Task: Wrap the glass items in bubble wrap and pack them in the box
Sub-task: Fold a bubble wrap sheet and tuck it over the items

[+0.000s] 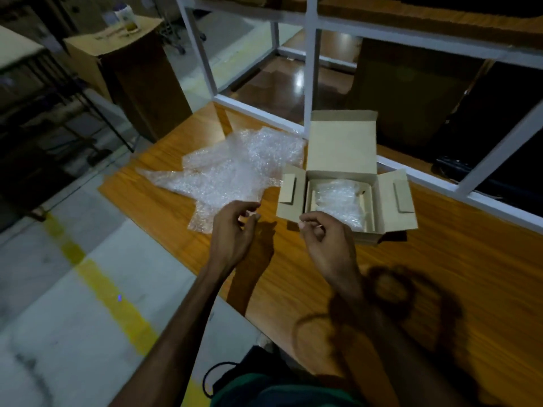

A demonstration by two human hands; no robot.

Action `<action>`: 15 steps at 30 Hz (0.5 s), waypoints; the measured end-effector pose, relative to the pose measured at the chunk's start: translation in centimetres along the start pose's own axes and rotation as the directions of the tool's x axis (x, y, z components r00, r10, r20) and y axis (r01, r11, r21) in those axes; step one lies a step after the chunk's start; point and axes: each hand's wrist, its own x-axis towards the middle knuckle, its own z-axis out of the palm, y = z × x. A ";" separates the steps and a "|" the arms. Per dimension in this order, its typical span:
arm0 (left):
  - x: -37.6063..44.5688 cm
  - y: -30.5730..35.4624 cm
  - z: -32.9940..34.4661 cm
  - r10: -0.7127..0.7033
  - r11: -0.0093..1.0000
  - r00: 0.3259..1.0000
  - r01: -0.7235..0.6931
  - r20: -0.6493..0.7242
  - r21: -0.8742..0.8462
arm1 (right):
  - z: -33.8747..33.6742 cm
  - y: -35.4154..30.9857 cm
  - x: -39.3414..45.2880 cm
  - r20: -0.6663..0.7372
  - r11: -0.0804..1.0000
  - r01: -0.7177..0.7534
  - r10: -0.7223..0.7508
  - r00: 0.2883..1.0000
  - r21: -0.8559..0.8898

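**Box open on the table, one wrapped bundle inside, both hands above the near edge**

Box (342,177) of brown cardboard stands on the wooden table (440,274), and we see its lid standing upright at the back and its two side flaps folded outward. Inside it lies a bundle wrapped in bubble wrap (338,202), which fills most of the inner space; what is inside the wrap we cannot tell.

To the left of the box, a loose sheet of bubble wrap (232,168) lies spread and crumpled on the table, with its right edge just beside the left flap.

We hold our left hand (233,230) above the near corner of this sheet. Its fingers are loosely curled and a little apart, and they grip nothing that we can see. Our right hand (326,239) hovers at the near edge of the box. Its fingers are curled inward with the thumb close to the index finger, but whether they pinch something small we cannot tell.

Behind the table there is a white metal frame (311,69), and a tall cardboard carton (132,69) stands on the floor at the left.
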 end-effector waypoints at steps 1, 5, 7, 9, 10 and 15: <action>2.0 -0.7 -0.3 0.041 0.998 0.999 -0.041 0.003 0.047 | 0.5 -0.5 0.7 -0.001 1.000 0.020 -0.020 1.000 -0.001; 9.6 -2.2 -1.2 0.154 0.945 0.984 -0.173 0.090 0.278 | 2.1 -2.9 3.4 -0.060 0.999 0.030 -0.030 0.998 -0.017; 12.4 -2.4 -1.0 0.231 0.817 0.930 -0.345 0.285 0.462 | 2.8 -3.5 4.7 -0.092 1.000 0.022 -0.024 0.995 -0.018; 13.8 -2.5 0.0 0.218 0.676 0.862 -0.472 0.458 0.566 | 3.5 -3.9 5.8 -0.127 1.000 0.017 -0.019 0.992 -0.012; 14.0 -2.6 0.9 0.198 0.650 0.849 -0.488 0.489 0.583 | 3.7 -4.0 6.2 -0.149 1.000 0.014 -0.015 0.989 -0.010; 12.6 -4.9 3.2 0.275 0.776 0.929 -0.366 0.247 0.513 | 5.0 -4.2 8.1 -0.218 0.999 -0.040 0.037 0.975 -0.009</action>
